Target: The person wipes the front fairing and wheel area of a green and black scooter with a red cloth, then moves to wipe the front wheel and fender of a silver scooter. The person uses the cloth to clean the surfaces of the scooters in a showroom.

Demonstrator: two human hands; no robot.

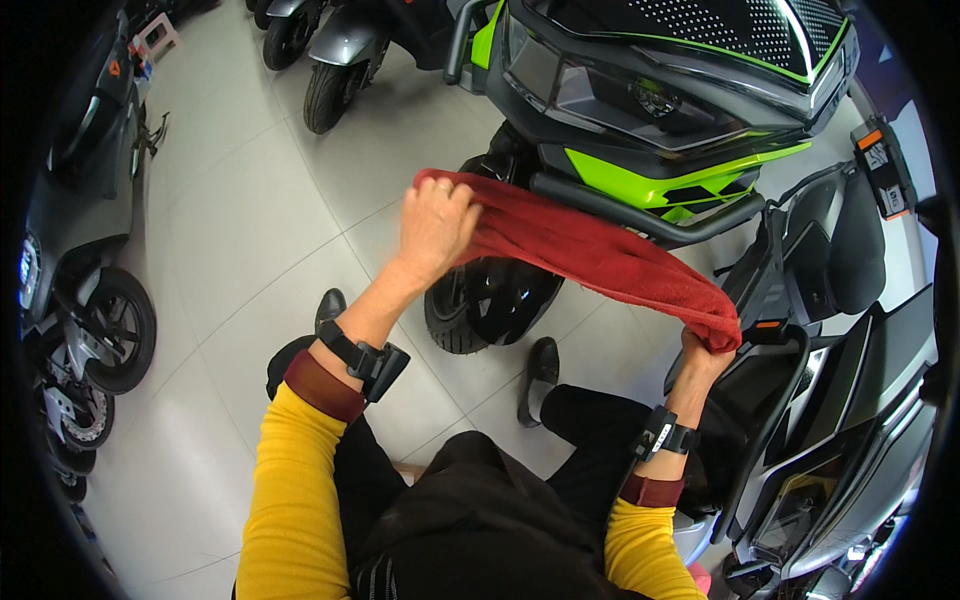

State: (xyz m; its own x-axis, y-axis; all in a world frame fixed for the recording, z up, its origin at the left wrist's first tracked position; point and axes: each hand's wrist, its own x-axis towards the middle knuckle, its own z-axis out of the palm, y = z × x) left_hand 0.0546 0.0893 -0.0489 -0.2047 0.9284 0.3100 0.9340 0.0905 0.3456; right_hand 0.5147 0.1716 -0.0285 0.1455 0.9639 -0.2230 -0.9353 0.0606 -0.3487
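Observation:
A red cloth (577, 236) is stretched lengthwise between my two hands, in front of a green and black three-wheeled or scooter-type vehicle (630, 172). My left hand (439, 225) grips its left end, fingers curled over the fabric. At the lower right, my right hand (705, 356) holds the other end, which is bunched over the fingers and partly hides them. Behind and below the cloth are the vehicle's black bumper bar (660, 221) and its front wheel (457, 315) with a glossy black fender (510, 296).
Grey scooters (82, 187) stand along the left. Another vehicle's front wheel (330, 97) is at the top. Close on my right are a dark seat (855, 240) and a grey vehicle (817, 480) with a black bar (772, 435). Pale tiles (247, 262) cover the floor.

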